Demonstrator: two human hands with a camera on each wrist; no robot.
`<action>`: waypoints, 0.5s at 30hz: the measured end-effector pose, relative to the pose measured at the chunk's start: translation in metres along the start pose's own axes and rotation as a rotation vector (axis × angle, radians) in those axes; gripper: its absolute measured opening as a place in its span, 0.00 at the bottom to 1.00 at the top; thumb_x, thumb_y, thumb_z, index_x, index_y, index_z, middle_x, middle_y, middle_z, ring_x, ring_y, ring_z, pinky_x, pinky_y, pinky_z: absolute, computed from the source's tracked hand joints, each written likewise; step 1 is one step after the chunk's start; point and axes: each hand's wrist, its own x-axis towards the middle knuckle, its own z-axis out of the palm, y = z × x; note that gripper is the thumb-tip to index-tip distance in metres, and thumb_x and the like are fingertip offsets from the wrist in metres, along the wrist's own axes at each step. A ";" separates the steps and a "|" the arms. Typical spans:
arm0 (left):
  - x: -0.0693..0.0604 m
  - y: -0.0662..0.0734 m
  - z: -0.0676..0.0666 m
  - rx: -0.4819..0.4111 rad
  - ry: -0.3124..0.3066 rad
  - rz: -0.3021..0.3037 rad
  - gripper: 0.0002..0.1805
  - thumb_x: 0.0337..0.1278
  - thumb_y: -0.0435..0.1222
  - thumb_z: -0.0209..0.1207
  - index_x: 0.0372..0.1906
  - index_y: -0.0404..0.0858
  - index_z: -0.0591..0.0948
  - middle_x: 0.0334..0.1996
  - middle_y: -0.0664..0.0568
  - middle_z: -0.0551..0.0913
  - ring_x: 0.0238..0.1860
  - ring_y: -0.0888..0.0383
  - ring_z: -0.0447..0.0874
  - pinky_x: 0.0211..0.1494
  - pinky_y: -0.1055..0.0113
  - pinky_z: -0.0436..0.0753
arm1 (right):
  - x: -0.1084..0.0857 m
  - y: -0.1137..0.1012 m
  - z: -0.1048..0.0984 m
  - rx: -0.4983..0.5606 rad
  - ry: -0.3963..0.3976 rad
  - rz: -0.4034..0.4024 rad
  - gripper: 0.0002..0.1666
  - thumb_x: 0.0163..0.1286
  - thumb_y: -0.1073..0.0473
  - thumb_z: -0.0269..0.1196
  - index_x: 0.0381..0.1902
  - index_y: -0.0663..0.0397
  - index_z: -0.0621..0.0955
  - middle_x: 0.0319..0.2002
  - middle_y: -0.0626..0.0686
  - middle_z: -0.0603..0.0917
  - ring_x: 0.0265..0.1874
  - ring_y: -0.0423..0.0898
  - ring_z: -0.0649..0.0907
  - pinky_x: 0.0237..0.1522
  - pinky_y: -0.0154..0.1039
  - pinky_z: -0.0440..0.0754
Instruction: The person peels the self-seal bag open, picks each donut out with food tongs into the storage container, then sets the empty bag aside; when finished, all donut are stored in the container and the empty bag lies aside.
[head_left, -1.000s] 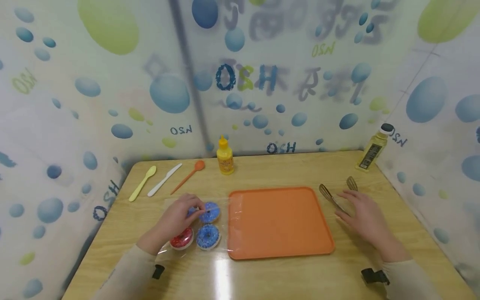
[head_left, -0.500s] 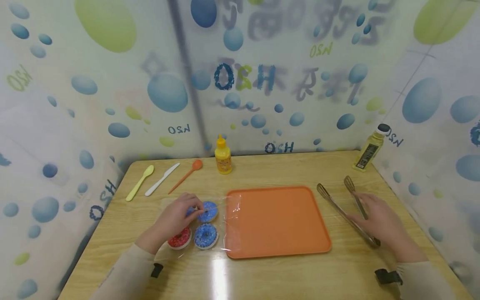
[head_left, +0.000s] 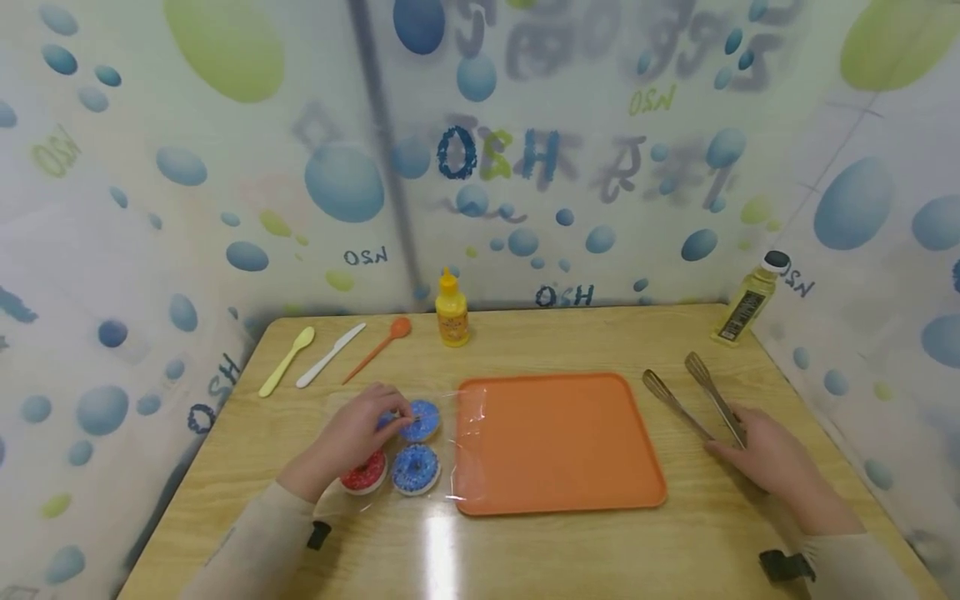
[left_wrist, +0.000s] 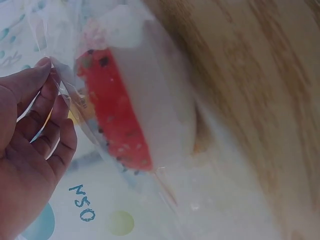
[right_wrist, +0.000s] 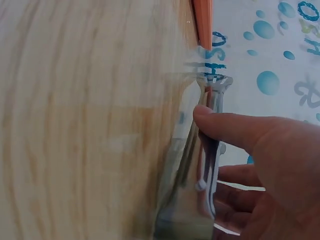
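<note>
The left hand (head_left: pixel 352 437) pinches a clear plastic bag (head_left: pixel 449 446) between thumb and fingertips, while the right hand (head_left: pixel 768 458) holds a pair of silvery metal tongs (head_left: pixel 724 408), their slotted ends spread apart. The bag lies on the pale wooden table (head_left: pixel 555 554), its edge overlapping a flat orange rectangular tray (head_left: pixel 558 442). Inside are a red-topped ring doughnut (head_left: pixel 365 472) and blue-topped ring doughnuts (head_left: pixel 416 471) (one partly hidden behind the left hand). The tongs sit right of the tray, near it.
</note>
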 end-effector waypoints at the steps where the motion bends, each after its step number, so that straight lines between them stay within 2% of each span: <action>1: 0.000 0.000 0.000 0.000 -0.001 -0.001 0.03 0.66 0.37 0.68 0.37 0.49 0.85 0.38 0.63 0.82 0.45 0.61 0.77 0.48 0.59 0.83 | 0.000 0.000 0.000 0.016 0.003 -0.001 0.50 0.65 0.43 0.73 0.67 0.79 0.70 0.58 0.80 0.77 0.55 0.77 0.78 0.53 0.71 0.77; 6: 0.000 -0.001 0.001 -0.001 0.009 0.000 0.04 0.65 0.37 0.68 0.37 0.50 0.84 0.37 0.64 0.82 0.45 0.62 0.77 0.48 0.59 0.83 | 0.000 -0.004 0.002 0.075 0.074 -0.010 0.43 0.71 0.49 0.69 0.67 0.79 0.69 0.58 0.81 0.76 0.54 0.76 0.78 0.50 0.71 0.77; 11: 0.000 -0.001 0.000 -0.006 0.021 0.002 0.04 0.64 0.37 0.69 0.36 0.50 0.84 0.37 0.65 0.82 0.44 0.63 0.77 0.48 0.59 0.84 | 0.002 -0.013 0.003 0.069 0.196 -0.089 0.36 0.69 0.56 0.71 0.65 0.76 0.73 0.56 0.78 0.78 0.54 0.76 0.78 0.50 0.71 0.76; 15: 0.001 0.001 -0.002 -0.014 0.013 -0.005 0.04 0.65 0.37 0.69 0.36 0.50 0.85 0.37 0.64 0.82 0.44 0.63 0.77 0.48 0.59 0.83 | 0.004 -0.028 0.001 0.059 0.218 -0.151 0.33 0.68 0.57 0.72 0.64 0.72 0.75 0.54 0.75 0.81 0.51 0.72 0.81 0.47 0.69 0.79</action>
